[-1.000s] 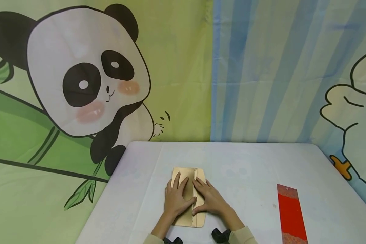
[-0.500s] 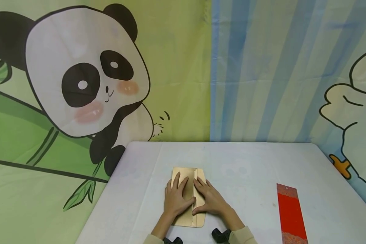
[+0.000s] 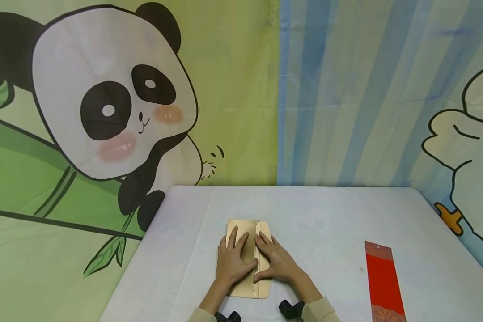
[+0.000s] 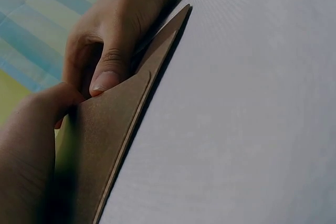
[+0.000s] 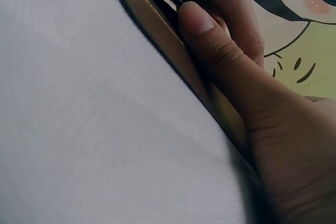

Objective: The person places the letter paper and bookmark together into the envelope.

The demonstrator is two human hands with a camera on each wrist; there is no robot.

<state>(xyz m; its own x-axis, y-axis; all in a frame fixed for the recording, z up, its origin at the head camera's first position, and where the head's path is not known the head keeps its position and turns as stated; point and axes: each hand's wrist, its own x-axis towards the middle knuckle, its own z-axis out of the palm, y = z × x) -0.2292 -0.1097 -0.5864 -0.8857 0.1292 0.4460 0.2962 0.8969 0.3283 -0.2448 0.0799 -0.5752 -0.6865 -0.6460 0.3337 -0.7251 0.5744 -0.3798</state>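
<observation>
A tan-gold flat piece [image 3: 249, 288], which looks like folded card with a narrow fold running lengthwise, lies on the white table in the head view. My left hand [image 3: 233, 264] rests on its wider left panel, fingers spread and fairly straight, thumb pointing to the fold. On the narrower right panel lies my right hand [image 3: 279, 264], fingertips and thumb touching down along the fold. The left wrist view shows the near end of the card [image 4: 110, 124] slightly raised in layers, with the right thumb [image 4: 107, 80] against its upper edge. Palms partly hide the card.
A red strip with speckled ends [image 3: 386, 281] lies to the right on the white table [image 3: 322, 214]. Black wrist-worn devices [image 3: 291, 310] sit near the cuffs. Behind the table hangs a printed cloth with a panda [image 3: 116, 58].
</observation>
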